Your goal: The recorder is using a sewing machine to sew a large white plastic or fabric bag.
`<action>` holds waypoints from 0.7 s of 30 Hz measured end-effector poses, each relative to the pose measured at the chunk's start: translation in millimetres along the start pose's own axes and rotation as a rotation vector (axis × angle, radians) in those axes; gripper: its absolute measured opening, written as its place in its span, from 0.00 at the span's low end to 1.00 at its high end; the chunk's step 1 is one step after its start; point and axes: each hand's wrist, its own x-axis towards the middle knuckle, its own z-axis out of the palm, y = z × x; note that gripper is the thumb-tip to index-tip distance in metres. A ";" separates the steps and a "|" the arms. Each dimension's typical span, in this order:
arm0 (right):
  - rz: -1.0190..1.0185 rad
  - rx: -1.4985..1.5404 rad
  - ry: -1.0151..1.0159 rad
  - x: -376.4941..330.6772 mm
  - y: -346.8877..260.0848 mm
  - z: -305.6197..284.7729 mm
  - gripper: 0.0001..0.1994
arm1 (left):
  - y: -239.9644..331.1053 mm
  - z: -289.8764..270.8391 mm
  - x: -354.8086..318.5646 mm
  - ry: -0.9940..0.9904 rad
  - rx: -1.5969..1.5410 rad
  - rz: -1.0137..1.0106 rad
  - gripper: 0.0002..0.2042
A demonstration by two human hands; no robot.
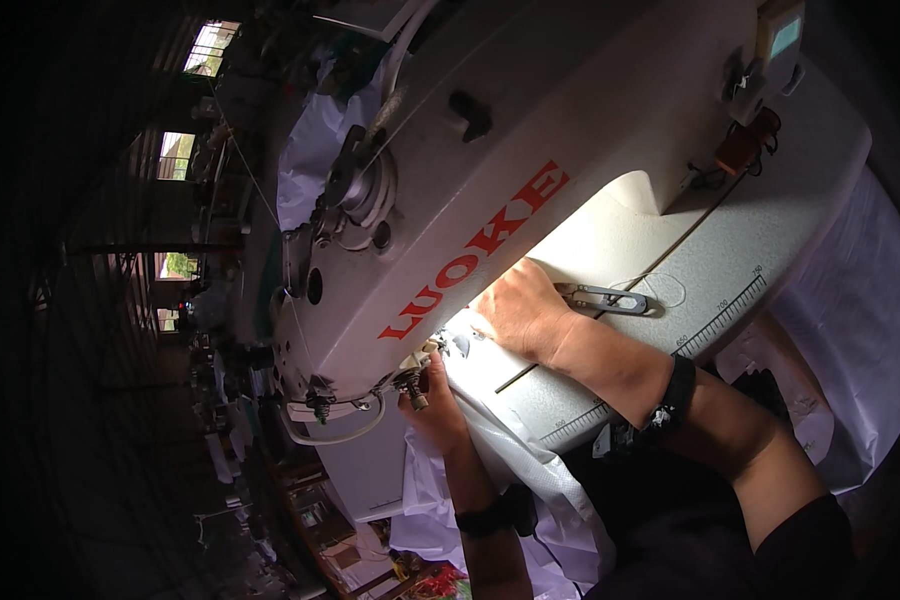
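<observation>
The white fabric (pixel 510 440) runs lengthwise under the sewing machine (pixel 450 190) toward the needle, where the left hand (pixel 432 400) pinches it, while the right hand (pixel 518 310) lies flat (fingers together) on it, beside the thread snips (pixel 608 298).

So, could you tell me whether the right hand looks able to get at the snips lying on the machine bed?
Probably yes: the right hand rests on the bed right beside the snips, with nothing lying between them.
</observation>
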 end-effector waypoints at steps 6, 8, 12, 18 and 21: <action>-0.026 0.113 0.010 3.1 -3.3 27.7 0.10 | 0.1 -0.2 -0.1 -0.009 0.008 -0.016 0.18; -0.118 -0.006 0.198 11.5 -4.2 40.4 0.09 | -0.8 -0.9 0.3 -0.023 -0.034 -0.007 0.18; -0.124 -0.052 0.223 28.6 1.7 55.1 0.06 | -2.7 -3.9 1.2 0.005 0.001 0.006 0.16; -0.038 0.182 0.131 30.7 3.4 49.2 0.06 | -1.8 -6.0 1.1 -0.001 0.132 0.036 0.14; -0.020 0.241 0.098 29.5 2.5 43.8 0.06 | 1.4 -2.9 0.4 0.000 0.152 0.082 0.15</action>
